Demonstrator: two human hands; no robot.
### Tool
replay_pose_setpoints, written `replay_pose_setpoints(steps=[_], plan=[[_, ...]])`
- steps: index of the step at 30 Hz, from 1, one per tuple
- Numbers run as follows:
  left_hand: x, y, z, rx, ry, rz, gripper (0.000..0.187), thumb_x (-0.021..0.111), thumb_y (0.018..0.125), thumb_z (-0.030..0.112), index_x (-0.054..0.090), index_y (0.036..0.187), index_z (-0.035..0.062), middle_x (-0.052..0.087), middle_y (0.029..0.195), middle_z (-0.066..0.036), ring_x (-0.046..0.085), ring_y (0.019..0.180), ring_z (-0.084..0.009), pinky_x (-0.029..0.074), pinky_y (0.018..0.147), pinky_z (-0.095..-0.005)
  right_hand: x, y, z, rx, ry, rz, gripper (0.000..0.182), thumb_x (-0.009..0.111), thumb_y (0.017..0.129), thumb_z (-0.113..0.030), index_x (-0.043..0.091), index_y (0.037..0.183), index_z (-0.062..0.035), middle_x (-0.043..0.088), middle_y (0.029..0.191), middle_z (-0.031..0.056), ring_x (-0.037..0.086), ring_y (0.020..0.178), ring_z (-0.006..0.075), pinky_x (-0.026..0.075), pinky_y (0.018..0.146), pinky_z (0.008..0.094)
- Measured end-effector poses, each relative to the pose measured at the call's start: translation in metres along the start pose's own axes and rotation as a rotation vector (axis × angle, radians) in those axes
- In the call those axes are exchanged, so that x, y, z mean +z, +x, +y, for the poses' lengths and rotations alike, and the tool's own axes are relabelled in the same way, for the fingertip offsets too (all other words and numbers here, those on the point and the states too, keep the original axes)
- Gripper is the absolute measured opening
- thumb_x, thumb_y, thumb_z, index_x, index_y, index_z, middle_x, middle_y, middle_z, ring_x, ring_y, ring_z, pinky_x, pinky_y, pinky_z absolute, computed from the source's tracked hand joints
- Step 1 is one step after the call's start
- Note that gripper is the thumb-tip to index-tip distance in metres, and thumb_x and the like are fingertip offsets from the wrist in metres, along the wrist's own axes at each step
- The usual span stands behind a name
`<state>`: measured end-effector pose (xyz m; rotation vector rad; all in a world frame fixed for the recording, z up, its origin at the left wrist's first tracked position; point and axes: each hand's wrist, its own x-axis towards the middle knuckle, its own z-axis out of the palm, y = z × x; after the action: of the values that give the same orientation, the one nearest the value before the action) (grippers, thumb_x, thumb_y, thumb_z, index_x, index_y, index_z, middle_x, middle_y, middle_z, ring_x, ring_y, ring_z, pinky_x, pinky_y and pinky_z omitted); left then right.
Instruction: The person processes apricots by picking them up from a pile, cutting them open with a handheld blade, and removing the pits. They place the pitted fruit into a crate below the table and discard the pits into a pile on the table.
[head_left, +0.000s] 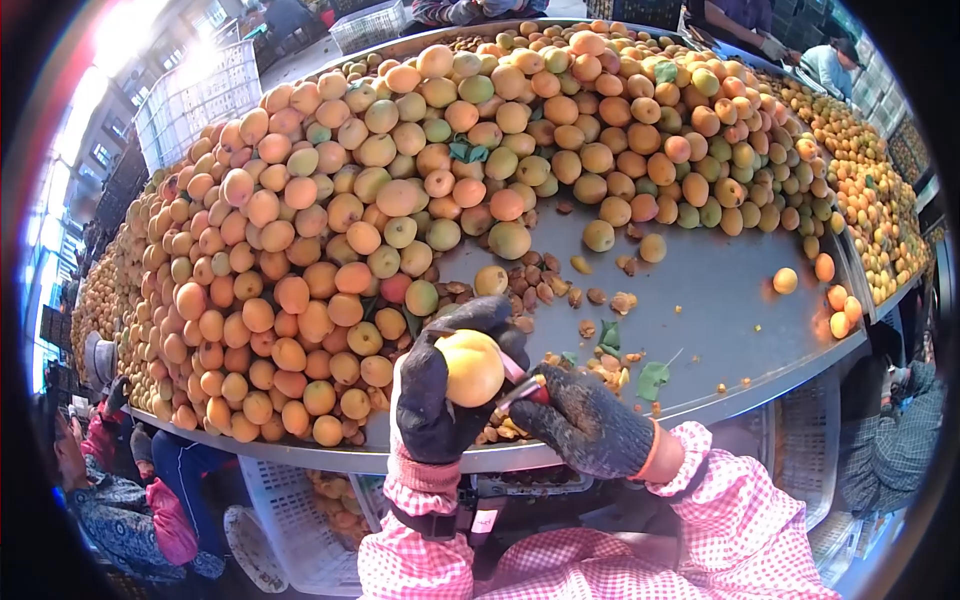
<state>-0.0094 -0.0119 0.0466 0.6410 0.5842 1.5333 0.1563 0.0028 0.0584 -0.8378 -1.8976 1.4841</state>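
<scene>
My left hand [440,385], in a dark glove, is closed round a yellow-orange apricot [470,368] above the table's front edge. To its right my right hand [590,420], in a dark glove with an orange cuff, grips a small tool [522,392] with a red handle and metal part. The tool's end points at the apricot's lower right side; whether it touches the fruit is hard to tell. Brown pits [535,280] lie behind my hands, with green leaves [652,380] and fruit scraps [608,372] to the right.
A big heap of apricots [330,215] covers the left and back of the metal table [720,300]. White crates [300,510] stand below its front edge. People [130,500] are at the left, with others at the right and far side. Another fruit heap [870,200] lies right.
</scene>
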Motion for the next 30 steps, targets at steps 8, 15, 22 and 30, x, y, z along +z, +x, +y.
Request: replay_pose_setpoints(steps=[8,15,22,30], plan=[[-0.015,0.001,-0.015,-0.117,-0.186,0.263,0.059,0.061,0.088,0.035,0.042,0.128,-0.0031,0.059,0.106,-0.014,0.062,0.090,-0.0244,0.053,0.082,-0.0380,0.014,0.004,0.003,-0.031,-0.607,0.142,0.026,0.063,0.085,-0.022,0.052,0.090,0.0009,0.060,0.071,0.0173,0.060,0.065,0.0338,0.045,0.057,0.0387],[-0.005,-0.004,0.026,-0.171,0.399,-0.019,0.053,0.071,0.077,0.009,0.048,0.123,-0.0026,0.062,0.104,-0.013,0.063,0.093,-0.0196,0.050,0.085,-0.0309,-0.009,0.005,-0.009,-0.075,-0.520,-0.022,0.024,0.064,0.083,-0.017,0.053,0.095,0.0012,0.063,0.074,0.0150,0.063,0.065,0.0309,0.048,0.057,0.0371],[0.005,-0.005,0.007,-0.066,0.200,0.290,0.041,0.067,0.078,0.001,0.055,0.118,-0.0035,0.064,0.098,-0.009,0.063,0.087,-0.0149,0.051,0.081,-0.0278,0.001,0.009,-0.002,-0.043,-0.547,0.097,0.025,0.065,0.084,-0.020,0.051,0.086,0.0007,0.060,0.066,0.0187,0.061,0.061,0.0356,0.045,0.053,0.0402],[-0.001,-0.009,0.007,0.063,0.559,0.271,0.045,0.068,0.075,0.001,0.054,0.118,-0.0067,0.064,0.098,-0.010,0.063,0.086,-0.0168,0.053,0.076,-0.0283,-0.016,0.013,-0.002,0.032,-0.658,-0.064,0.034,0.059,0.086,-0.030,0.054,0.087,0.0035,0.059,0.060,0.0215,0.062,0.057,0.0362,0.047,0.051,0.0446]])
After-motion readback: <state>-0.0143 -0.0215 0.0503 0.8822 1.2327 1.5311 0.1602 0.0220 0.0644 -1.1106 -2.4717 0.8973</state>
